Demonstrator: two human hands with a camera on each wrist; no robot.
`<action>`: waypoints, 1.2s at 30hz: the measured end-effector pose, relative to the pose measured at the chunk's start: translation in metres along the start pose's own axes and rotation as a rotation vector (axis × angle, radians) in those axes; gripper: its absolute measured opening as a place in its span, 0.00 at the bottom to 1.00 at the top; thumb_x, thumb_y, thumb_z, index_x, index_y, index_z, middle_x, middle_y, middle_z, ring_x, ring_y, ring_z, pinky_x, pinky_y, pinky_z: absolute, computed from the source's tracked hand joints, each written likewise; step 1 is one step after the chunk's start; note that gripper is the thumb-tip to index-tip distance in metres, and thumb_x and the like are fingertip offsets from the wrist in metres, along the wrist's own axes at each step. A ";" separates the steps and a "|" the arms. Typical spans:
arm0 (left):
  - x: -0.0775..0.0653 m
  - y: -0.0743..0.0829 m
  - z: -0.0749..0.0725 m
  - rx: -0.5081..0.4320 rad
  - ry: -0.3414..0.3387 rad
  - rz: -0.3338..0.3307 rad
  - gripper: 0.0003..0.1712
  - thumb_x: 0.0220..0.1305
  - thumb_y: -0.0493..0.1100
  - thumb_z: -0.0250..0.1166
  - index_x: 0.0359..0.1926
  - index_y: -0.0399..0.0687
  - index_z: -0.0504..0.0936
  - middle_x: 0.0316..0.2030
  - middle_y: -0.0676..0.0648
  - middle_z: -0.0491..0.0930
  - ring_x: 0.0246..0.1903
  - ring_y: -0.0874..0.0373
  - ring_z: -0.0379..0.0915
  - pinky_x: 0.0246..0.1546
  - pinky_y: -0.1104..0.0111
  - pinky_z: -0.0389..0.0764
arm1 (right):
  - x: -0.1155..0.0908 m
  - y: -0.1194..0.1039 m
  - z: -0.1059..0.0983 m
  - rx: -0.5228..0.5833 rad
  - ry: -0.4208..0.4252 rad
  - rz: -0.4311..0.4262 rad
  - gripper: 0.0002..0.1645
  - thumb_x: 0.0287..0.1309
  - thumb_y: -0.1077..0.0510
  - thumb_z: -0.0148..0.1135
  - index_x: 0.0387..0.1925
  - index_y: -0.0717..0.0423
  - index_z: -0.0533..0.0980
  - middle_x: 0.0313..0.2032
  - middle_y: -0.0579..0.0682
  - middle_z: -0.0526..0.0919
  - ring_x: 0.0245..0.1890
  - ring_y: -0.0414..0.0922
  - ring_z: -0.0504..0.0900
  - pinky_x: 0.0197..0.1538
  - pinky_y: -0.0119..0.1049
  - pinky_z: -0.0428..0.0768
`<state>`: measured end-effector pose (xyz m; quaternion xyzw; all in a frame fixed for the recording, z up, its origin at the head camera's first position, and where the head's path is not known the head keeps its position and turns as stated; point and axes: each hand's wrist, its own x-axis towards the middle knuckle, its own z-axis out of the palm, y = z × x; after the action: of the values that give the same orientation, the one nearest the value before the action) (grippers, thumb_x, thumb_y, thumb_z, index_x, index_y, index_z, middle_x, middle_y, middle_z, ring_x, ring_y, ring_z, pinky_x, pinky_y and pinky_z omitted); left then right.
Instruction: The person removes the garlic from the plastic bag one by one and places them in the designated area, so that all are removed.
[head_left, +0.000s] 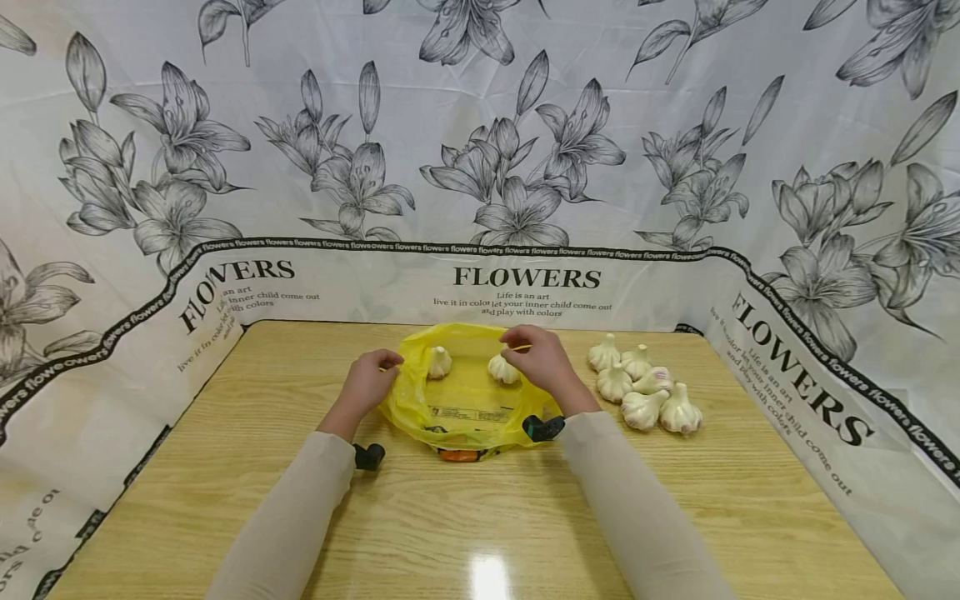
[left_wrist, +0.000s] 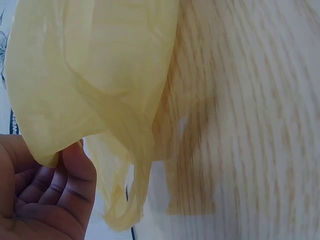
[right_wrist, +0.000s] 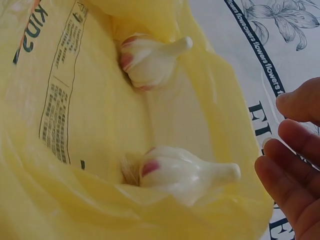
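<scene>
A yellow plastic bag point(head_left: 472, 417) lies with its mouth spread wide on the wooden table. Two garlic bulbs stand inside it, a left one point(head_left: 439, 362) and a right one point(head_left: 503, 369); both show in the right wrist view, stems up. My left hand point(head_left: 369, 385) pinches the bag's left rim between thumb and finger, and in the left wrist view the same hand point(left_wrist: 50, 192) has its other fingers curled. Over the bag's right side is my right hand point(head_left: 542, 360). Seen from its wrist, that hand point(right_wrist: 295, 160) holds nothing, its fingers apart from the nearer bulb's stem.
A pile of several garlic bulbs point(head_left: 643, 387) sits on the table point(head_left: 450, 517) to the right of the bag. White fabric point(head_left: 525, 287) printed with flowers rises behind the table's back edge and along both sides.
</scene>
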<state>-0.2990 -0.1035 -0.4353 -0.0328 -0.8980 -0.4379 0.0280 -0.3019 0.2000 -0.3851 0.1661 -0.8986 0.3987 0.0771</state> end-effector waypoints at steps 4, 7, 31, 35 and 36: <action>0.000 0.000 0.000 -0.001 0.004 -0.004 0.13 0.70 0.38 0.55 0.52 0.44 0.80 0.45 0.42 0.79 0.46 0.48 0.75 0.44 0.59 0.78 | 0.002 0.000 0.007 0.023 -0.008 0.013 0.16 0.61 0.57 0.63 0.51 0.55 0.78 0.52 0.56 0.80 0.52 0.53 0.80 0.56 0.47 0.79; -0.002 0.001 0.000 -0.001 0.002 -0.007 0.13 0.70 0.38 0.55 0.52 0.43 0.80 0.46 0.42 0.79 0.46 0.48 0.75 0.43 0.60 0.78 | 0.003 0.000 0.011 0.050 -0.019 0.030 0.18 0.61 0.57 0.63 0.53 0.53 0.77 0.55 0.56 0.79 0.55 0.54 0.78 0.57 0.48 0.78; -0.002 0.003 0.002 -0.022 0.002 -0.030 0.13 0.70 0.38 0.55 0.52 0.44 0.80 0.47 0.42 0.79 0.46 0.49 0.74 0.44 0.61 0.79 | 0.022 -0.012 0.055 0.110 -0.059 0.111 0.21 0.61 0.55 0.63 0.57 0.47 0.76 0.59 0.54 0.75 0.59 0.53 0.75 0.54 0.51 0.78; -0.002 0.003 0.002 -0.018 0.004 -0.020 0.14 0.70 0.38 0.55 0.52 0.43 0.80 0.46 0.42 0.79 0.45 0.49 0.74 0.43 0.60 0.78 | 0.026 -0.015 0.062 0.142 -0.069 0.126 0.22 0.61 0.56 0.63 0.58 0.49 0.75 0.59 0.55 0.76 0.60 0.53 0.75 0.55 0.51 0.78; -0.002 0.003 0.002 -0.017 0.003 -0.022 0.14 0.70 0.38 0.55 0.52 0.43 0.80 0.46 0.42 0.79 0.46 0.49 0.74 0.44 0.60 0.78 | 0.026 -0.015 0.064 0.149 -0.073 0.129 0.23 0.61 0.56 0.63 0.58 0.49 0.75 0.59 0.55 0.76 0.60 0.53 0.75 0.55 0.51 0.78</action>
<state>-0.2965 -0.0998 -0.4344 -0.0223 -0.8944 -0.4461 0.0242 -0.3215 0.1367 -0.4100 0.1276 -0.8776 0.4621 0.0062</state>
